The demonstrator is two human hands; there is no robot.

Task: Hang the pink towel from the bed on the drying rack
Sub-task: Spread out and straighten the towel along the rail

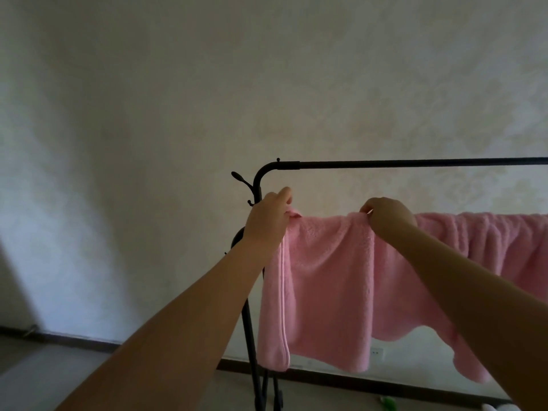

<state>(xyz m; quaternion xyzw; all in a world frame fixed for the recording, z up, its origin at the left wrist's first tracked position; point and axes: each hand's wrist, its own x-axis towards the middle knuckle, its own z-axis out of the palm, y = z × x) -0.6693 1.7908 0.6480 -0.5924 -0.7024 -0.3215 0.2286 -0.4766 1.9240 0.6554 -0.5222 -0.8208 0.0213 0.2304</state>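
Observation:
The pink towel point(326, 277) is fluffy and hangs spread out over a lower bar of the black drying rack point(415, 163), its folds running off the right edge. My left hand point(268, 221) grips the towel's top left corner beside the rack's upright post. My right hand point(388, 216) pinches the towel's top edge near the middle. The lower bar itself is hidden under the cloth. The rack's upper bar runs bare above both hands.
A pale patterned wall stands right behind the rack. Coat hooks point(241, 179) stick out from the rack's left post. A dark baseboard point(74, 341) meets the floor, with a wall socket point(376, 353) below the towel and a green object point(387, 402) on the floor.

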